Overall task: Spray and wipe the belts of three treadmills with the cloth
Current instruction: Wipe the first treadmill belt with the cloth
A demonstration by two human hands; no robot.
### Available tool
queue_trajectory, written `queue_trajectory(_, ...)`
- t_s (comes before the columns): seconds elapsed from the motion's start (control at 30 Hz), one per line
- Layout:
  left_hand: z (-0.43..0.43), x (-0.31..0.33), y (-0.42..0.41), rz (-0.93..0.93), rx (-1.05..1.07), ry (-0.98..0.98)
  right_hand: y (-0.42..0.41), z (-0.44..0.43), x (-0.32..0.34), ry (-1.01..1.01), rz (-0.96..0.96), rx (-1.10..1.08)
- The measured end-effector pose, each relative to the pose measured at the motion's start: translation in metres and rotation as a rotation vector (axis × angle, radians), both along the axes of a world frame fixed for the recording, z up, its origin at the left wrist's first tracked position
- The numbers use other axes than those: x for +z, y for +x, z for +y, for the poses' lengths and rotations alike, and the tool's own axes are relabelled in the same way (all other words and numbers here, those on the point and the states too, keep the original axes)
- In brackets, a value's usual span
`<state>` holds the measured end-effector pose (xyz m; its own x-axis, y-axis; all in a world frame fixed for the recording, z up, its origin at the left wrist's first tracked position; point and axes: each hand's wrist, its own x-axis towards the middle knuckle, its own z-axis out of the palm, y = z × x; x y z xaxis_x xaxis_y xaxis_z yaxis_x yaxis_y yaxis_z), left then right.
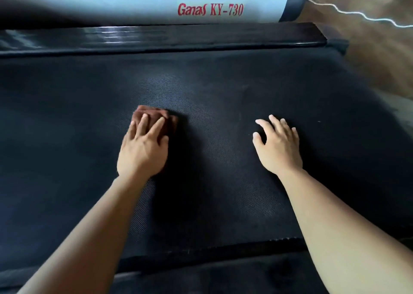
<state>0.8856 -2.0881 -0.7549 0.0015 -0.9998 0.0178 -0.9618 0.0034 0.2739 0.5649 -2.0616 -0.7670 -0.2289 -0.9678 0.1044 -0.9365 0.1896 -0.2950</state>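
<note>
The belt (pixel 223 81) spreads under and beyond all my fingers, its long axis running crosswise to my arms, left to right. Its far edge meets a black foot rail (pixel 201 34) ahead of my fingertips, and past that lies a grey side cover (pixel 134 9) with red lettering.

My left hand (pixel 143 150) lies flat, fingers straight and pressing down on the cloth (pixel 156 114). My right hand (pixel 277 146) rests bare on the belt well to the right, fingers spread and loose, holding nothing.

The cloth is a small brown wad, bunched under my left fingertips and poking out just ahead of them. So the left hand does the wiping, and I judge the unwiped stretch lies ahead and to either side along the belt.

I see no spray bottle or any container. A thin white cord (pixel 357 14) trails on the floor far off to the right.
</note>
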Motion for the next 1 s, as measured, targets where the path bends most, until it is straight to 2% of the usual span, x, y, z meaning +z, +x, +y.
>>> queue_trajectory(0.13,-0.022,0.006,-0.031,-0.018,0.072,0.023,-0.001,0.0,-0.001,-0.008,0.004,0.002)
queue_trajectory(0.23,-0.034,0.01,-0.063,-0.02,0.045,0.027,0.0,0.0,-0.001,-0.001,-0.006,-0.006)
queue_trajectory(0.4,-0.025,0.01,-0.128,-0.021,-0.162,0.003,0.0,-0.001,0.0,0.019,0.006,-0.013)
queue_trajectory(0.5,-0.002,0.009,-0.14,0.016,-0.285,0.007,0.0,-0.001,0.0,0.004,0.015,-0.01)
queue_trajectory(0.7,0.039,0.003,-0.091,0.024,-0.342,0.017,0.001,-0.001,-0.001,-0.009,0.034,-0.015)
queue_trajectory(1.0,0.023,0.0,0.008,-0.045,-0.061,-0.019,0.004,-0.002,0.0,-0.018,0.011,-0.026)
